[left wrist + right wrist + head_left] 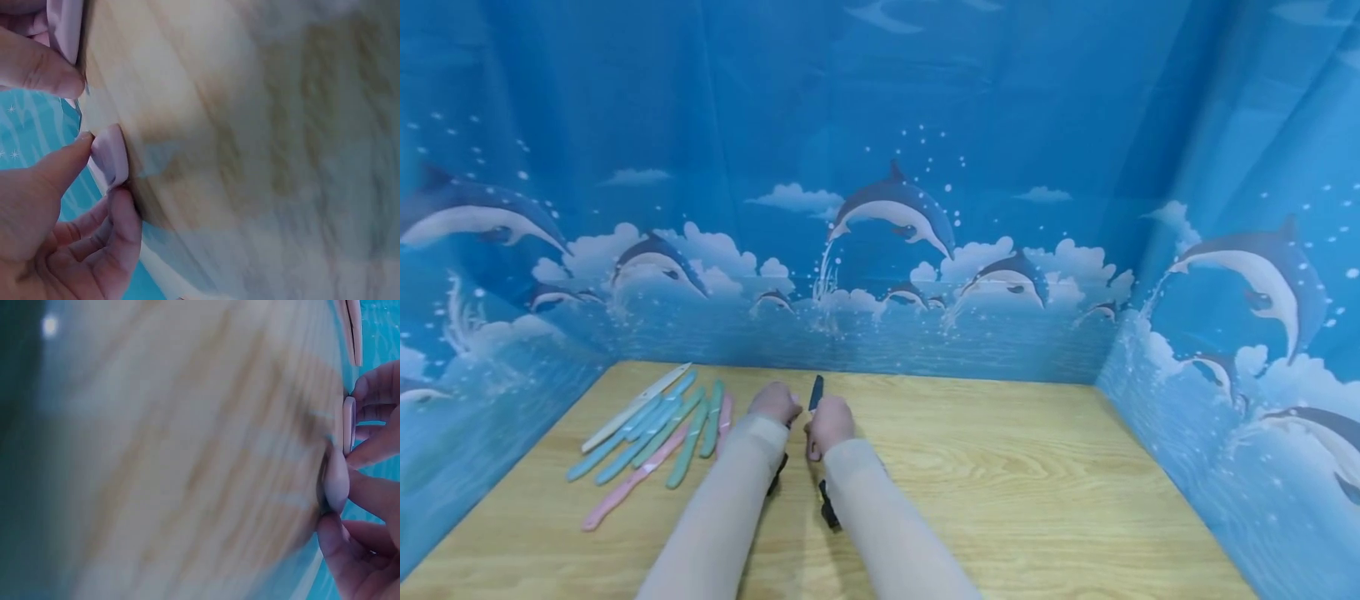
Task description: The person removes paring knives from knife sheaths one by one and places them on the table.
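Observation:
Near the far side of the table, my right hand (832, 423) grips the pink handle (813, 448) of a small knife (817, 392). Its bare dark blade points away from me. Just to the left, my left hand (777, 402) pinches a short pink piece (111, 156) between thumb and fingers; it looks like a knife sheath, though most of it is hidden in the head view. Seen from the right wrist, the pink handle (336, 478) sits between the right thumb and fingers, beside the piece in the left hand. The two hands are close together.
Left of my arms, several sheathed knives lie side by side on the wooden table (1022, 483): a white knife (636, 408), blue ones, green ones (688, 442) and pink ones (636, 479). A blue dolphin-print curtain (880, 333) borders the table's back and sides.

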Demonstrator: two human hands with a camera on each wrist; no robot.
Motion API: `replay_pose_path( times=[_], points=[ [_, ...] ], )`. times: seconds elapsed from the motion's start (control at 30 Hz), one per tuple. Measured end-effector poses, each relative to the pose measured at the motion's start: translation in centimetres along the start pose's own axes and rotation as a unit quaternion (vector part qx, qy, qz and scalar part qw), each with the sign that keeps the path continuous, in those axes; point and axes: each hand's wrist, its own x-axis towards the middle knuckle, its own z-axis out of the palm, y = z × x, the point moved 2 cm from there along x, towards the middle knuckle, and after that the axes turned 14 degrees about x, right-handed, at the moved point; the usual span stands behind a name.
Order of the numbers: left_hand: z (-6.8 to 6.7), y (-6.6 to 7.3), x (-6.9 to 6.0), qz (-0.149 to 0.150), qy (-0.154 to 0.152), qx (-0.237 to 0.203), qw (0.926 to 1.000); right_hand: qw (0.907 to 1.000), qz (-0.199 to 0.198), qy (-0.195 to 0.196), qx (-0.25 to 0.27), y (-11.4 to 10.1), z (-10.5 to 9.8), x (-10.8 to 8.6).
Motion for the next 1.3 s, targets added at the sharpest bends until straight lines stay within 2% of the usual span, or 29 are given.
replay_pose_path(
  times=[0.23,0.6,0.83,1.0,1.07,1.17,1.23,1.3],
  points=[
    [0.0,0.2,0.0,0.007,0.007,0.010,0.9999,0.9995,-0.007,-0.018,0.023,0.2,-0.2,0.1],
    [-0.1,0.3,-0.2,0.002,0.001,0.024,0.9997,0.9992,-0.012,-0.021,0.032,-0.2,-0.3,-0.3],
    [0.4,0.3,0.1,-0.013,-0.016,-0.003,0.9998,0.9991,-0.004,-0.017,0.038,-0.1,-0.2,-0.4],
    [0.7,-0.1,-0.9,-0.011,-0.012,-0.030,0.9994,0.9983,-0.002,-0.035,0.046,0.3,0.4,-0.6],
    [0.5,-0.4,-1.5,-0.009,0.002,-0.032,0.9995,0.9976,-0.005,-0.046,0.052,0.4,0.6,-0.6],
    [-0.4,-0.9,-2.3,0.005,0.047,0.024,0.9986,0.9973,-0.008,-0.050,0.053,0.2,0.5,-0.5],
    [-1.1,-1.2,-2.9,0.010,0.084,0.078,0.9934,0.9973,-0.007,-0.047,0.056,0.0,0.2,-0.4],
    [-1.5,-1.6,-3.5,0.006,0.090,0.097,0.9911,0.9969,0.002,-0.046,0.063,0.0,-0.1,-0.3]
  ],
)
